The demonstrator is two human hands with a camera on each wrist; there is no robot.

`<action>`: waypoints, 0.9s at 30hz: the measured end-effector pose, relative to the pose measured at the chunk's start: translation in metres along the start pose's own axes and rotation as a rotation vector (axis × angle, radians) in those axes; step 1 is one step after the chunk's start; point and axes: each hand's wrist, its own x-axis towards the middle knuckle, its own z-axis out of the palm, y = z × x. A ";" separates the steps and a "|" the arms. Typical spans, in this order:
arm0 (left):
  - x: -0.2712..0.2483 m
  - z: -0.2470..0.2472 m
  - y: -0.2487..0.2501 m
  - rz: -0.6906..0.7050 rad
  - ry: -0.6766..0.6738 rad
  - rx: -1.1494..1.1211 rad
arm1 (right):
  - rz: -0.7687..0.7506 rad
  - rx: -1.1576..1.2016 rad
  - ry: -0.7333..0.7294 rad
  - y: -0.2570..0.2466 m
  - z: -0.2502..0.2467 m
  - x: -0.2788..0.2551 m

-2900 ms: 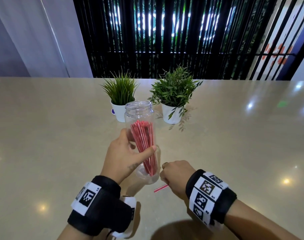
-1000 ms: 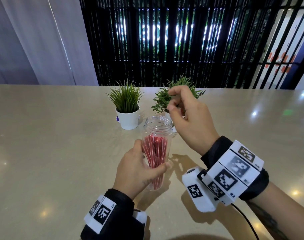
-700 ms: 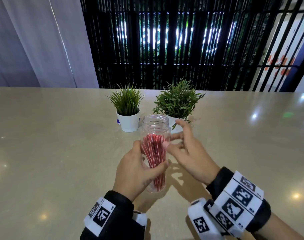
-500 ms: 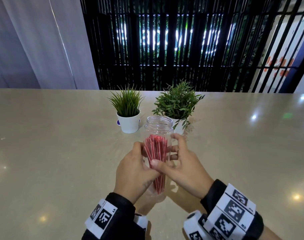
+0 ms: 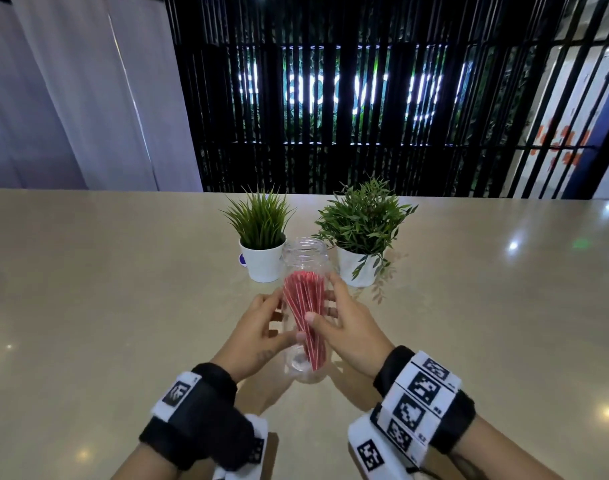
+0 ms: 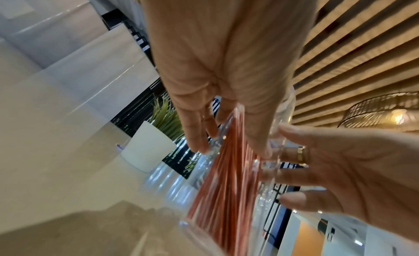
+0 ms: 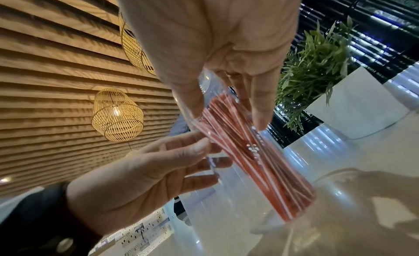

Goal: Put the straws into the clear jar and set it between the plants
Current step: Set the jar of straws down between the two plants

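Note:
The clear jar point(image 5: 305, 249) holds a bundle of red-and-white straws point(image 5: 305, 306) that fan out toward its mouth. My left hand point(image 5: 258, 332) grips the jar's left side and my right hand point(image 5: 344, 327) grips its right side, thumbs at the front. The jar is just in front of the gap between the grass plant point(image 5: 259, 223) and the leafy plant point(image 5: 362, 220), both in white pots. In the left wrist view my left hand point(image 6: 229, 148) wraps the straws point(image 6: 226, 188) through the plastic. The right wrist view shows my right hand point(image 7: 226, 114) likewise over the straws point(image 7: 249, 161). I cannot tell whether the jar's base touches the table.
The beige polished table point(image 5: 123, 306) stretches wide on both sides. A black slatted screen point(image 5: 331, 116) stands behind its far edge. The two pots stand about one jar width apart.
My right hand came down from above the jar's mouth and took hold of the jar's right side. The jar has moved closer to the plants. The loose straw on the table is gone.

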 end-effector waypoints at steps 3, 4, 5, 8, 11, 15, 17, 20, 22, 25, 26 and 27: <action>0.026 -0.005 -0.006 0.019 -0.042 -0.007 | 0.019 -0.199 0.068 0.012 0.012 0.029; 0.036 -0.005 -0.009 0.020 -0.036 0.023 | 0.033 -0.248 0.101 0.015 0.014 0.038; 0.045 -0.004 -0.011 0.022 -0.026 0.057 | 0.056 -0.288 0.128 0.017 0.015 0.046; 0.074 -0.003 -0.013 -0.027 -0.017 0.109 | 0.135 -0.330 0.183 0.021 0.015 0.069; 0.099 -0.001 -0.010 -0.107 -0.014 0.126 | 0.210 -0.242 0.215 0.028 0.015 0.088; 0.119 0.002 -0.011 -0.124 0.005 0.074 | 0.203 -0.256 0.239 0.036 0.010 0.112; 0.124 0.002 -0.012 -0.151 0.018 0.048 | 0.198 -0.284 0.237 0.040 0.008 0.120; 0.128 0.004 -0.016 -0.189 0.027 0.041 | 0.228 -0.285 0.237 0.045 0.006 0.128; 0.129 0.006 -0.019 -0.182 0.020 0.033 | 0.220 -0.295 0.219 0.049 0.006 0.131; 0.129 0.006 -0.025 -0.159 0.006 0.043 | 0.194 -0.293 0.160 0.054 0.007 0.132; 0.129 0.006 -0.027 -0.159 0.000 0.049 | 0.193 -0.297 0.124 0.054 0.006 0.129; 0.129 0.006 -0.030 -0.163 -0.009 0.058 | 0.192 -0.298 0.087 0.056 0.006 0.128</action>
